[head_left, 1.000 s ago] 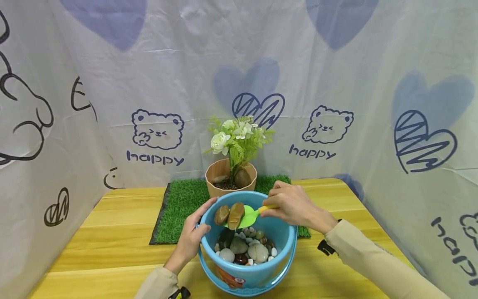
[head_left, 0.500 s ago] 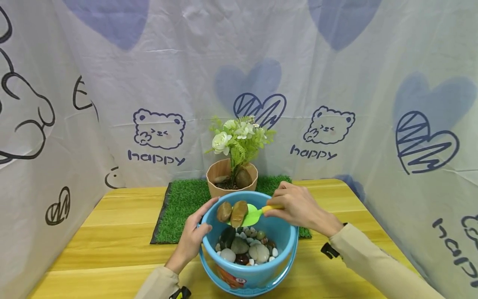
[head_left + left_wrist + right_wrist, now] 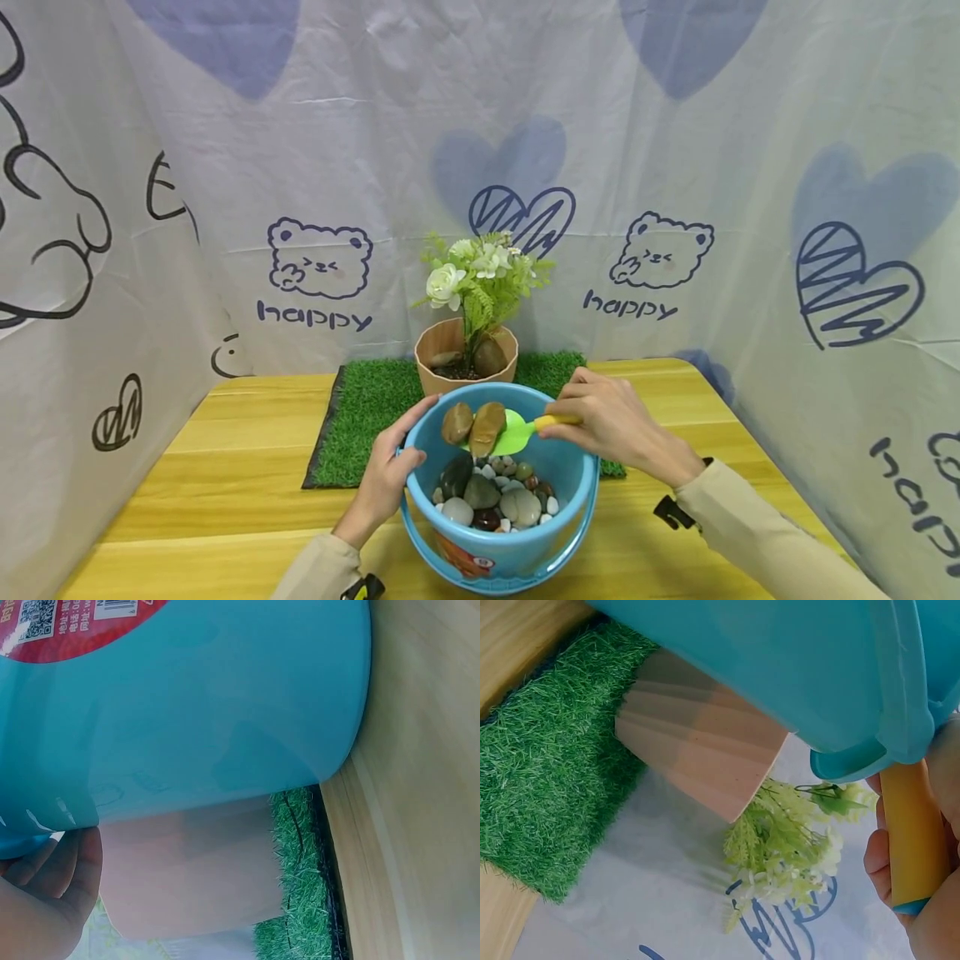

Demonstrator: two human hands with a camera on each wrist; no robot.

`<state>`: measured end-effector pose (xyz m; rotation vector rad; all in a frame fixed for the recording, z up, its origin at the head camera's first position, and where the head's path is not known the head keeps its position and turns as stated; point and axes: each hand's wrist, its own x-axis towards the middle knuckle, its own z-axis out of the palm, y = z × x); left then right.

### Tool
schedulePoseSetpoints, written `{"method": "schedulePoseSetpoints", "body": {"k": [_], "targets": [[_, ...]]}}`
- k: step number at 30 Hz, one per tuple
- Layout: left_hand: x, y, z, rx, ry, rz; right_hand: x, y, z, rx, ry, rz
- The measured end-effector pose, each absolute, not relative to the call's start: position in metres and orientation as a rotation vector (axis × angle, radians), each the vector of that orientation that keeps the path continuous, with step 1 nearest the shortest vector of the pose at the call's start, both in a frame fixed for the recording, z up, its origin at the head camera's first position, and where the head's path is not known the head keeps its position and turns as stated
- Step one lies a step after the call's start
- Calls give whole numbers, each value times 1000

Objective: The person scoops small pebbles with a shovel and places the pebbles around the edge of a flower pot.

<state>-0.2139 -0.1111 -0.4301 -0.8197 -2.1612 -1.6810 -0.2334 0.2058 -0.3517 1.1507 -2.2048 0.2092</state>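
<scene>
A blue plastic bucket [image 3: 525, 546] stands on the table with several stones [image 3: 482, 493] and small white pebbles in its bottom. My left hand [image 3: 384, 473] grips its left rim, thumb on the near side; the left wrist view shows curled fingers [image 3: 71, 866] at the bucket's edge. Over the bucket's right side, my right hand [image 3: 611, 421] holds a toy shovel [image 3: 515, 434] by its yellow handle [image 3: 913, 840]. Two brown stones [image 3: 487, 428] lie on the green blade, inside the bucket's mouth and above the other stones.
Behind the bucket, a peach flowerpot [image 3: 467, 385] with white artificial flowers [image 3: 491, 262] and two stones sits on a green turf mat [image 3: 367, 417]. The wooden table [image 3: 202, 492] is enclosed by a printed cloth [image 3: 390, 150]. The bucket's handle [image 3: 487, 586] hangs down in front.
My right hand has drawn slightly to the right, and the shovel with the two brown stones has shifted right along with it. My left hand keeps its place on the rim.
</scene>
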Motion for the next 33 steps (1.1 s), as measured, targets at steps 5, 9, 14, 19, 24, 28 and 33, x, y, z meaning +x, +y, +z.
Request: {"method": "schedulePoseSetpoints", "body": {"k": [5,9,14,19,24,28,33], "targets": [[-213,-111,-430,-809,-2166,-1684,-231,208,-352,1135,-2192,228],[-212,-111,-430,-803,-2172,-1679,-230,209,-352,1121,-2190,238],[-212,-111,-430,-803,-2154,-1677,-230,210,-352,1116,-2184,222],[-212,-110,-429,-805,-2147,-1683,-230,211,-352,1112,-2166,216],[-212,-110,-430,-791,-2158,-1690,-230,212,-352,1097,-2166,192],[-213,-110,-430,-787,-2164,-1692,-231,214,-353,1077,-2177,177],[-213,-110,-429,-794,-2154,-1691,-233,216,-355,1072,-2167,181]]}}
